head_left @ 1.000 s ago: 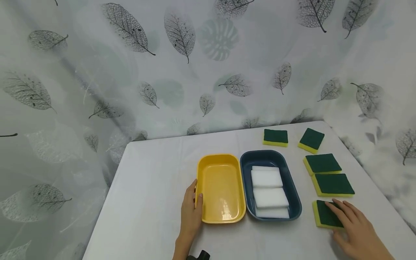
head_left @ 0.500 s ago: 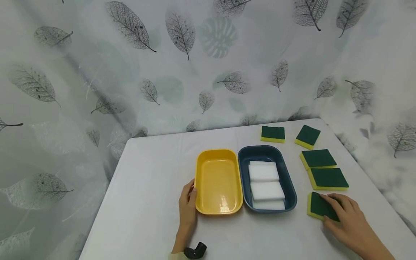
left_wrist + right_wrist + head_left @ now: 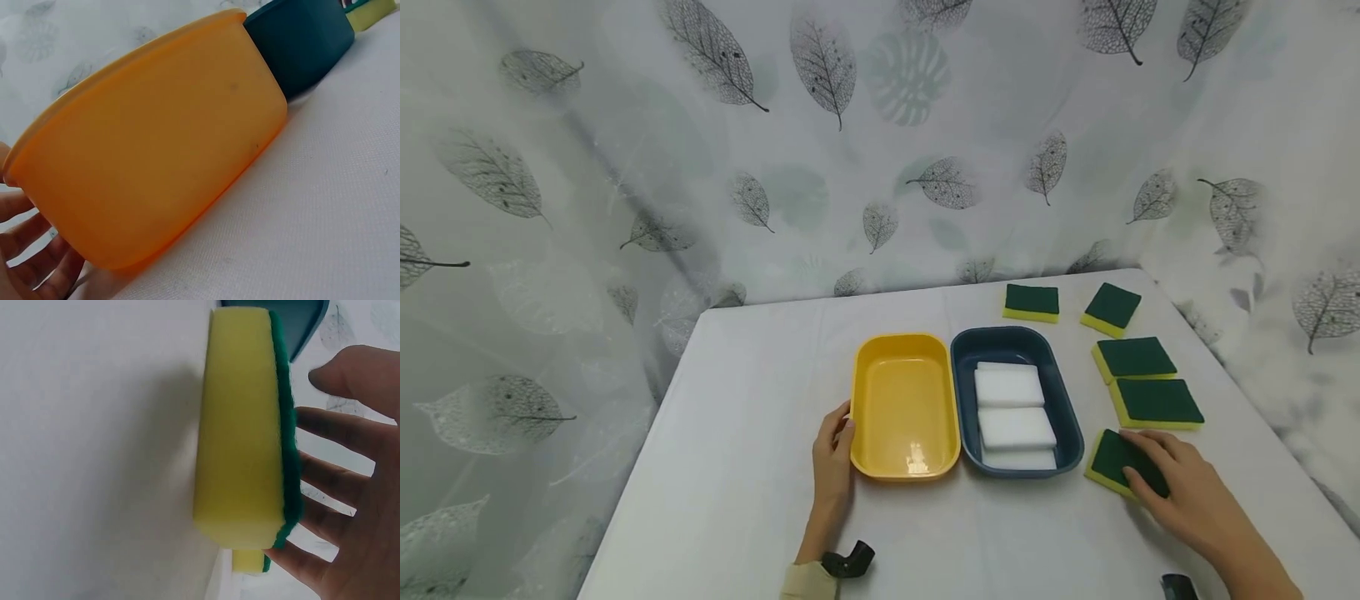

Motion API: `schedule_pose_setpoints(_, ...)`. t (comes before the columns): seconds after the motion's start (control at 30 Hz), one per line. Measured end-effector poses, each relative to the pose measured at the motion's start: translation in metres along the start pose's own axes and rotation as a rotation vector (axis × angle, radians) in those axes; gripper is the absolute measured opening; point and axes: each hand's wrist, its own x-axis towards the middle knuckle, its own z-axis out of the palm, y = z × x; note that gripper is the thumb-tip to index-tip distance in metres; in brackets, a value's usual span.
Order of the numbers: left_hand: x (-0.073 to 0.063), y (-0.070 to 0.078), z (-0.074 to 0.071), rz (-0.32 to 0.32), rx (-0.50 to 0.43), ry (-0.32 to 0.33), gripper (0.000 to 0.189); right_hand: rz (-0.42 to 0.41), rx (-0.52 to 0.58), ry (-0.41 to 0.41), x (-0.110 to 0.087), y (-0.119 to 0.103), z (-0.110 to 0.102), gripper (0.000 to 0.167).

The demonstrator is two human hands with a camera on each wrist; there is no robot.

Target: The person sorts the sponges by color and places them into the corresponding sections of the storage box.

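Right of the rectangular dark-blue plastic tray [image 3: 1006,346], the spread right hand [image 3: 1183,492] is touching a rectangular green-and-yellow sponge [image 3: 1108,459], seemingly starting a grasp that needs the thumb, while left of that tray the relaxed left hand [image 3: 832,462] is touching a yellow plastic tray [image 3: 907,408].

A curtained-off corner, its room type impossible to tell: leaf-printed sheeting [image 3: 685,150] hangs behind and along both sides of a white tabletop [image 3: 737,417], where scouring sponges [image 3: 1157,402] and coloured plastic trays [image 3: 906,400] lend a household look
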Motion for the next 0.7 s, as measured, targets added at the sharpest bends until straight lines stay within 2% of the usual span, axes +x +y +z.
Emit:
schedule_pose_setpoints(0.23, 0.0, -0.003, 0.003, -0.018, -0.002, -0.005, 0.035, -0.001, -0.002, 0.004, -0.001, -0.005, 0.008, 0.071)
schedule_pose_setpoints(0.5, -0.003, -0.004, 0.001, -0.011, -0.005, 0.006, 0.033, -0.006, 0.012, 0.035, 0.004, -0.008, 0.007, 0.07)
schedule_pose_setpoints(0.7, 0.001, -0.005, 0.003, -0.005, -0.017, 0.015, 0.032, -0.021, 0.027, 0.07, 0.017, -0.009, -0.001, 0.07)
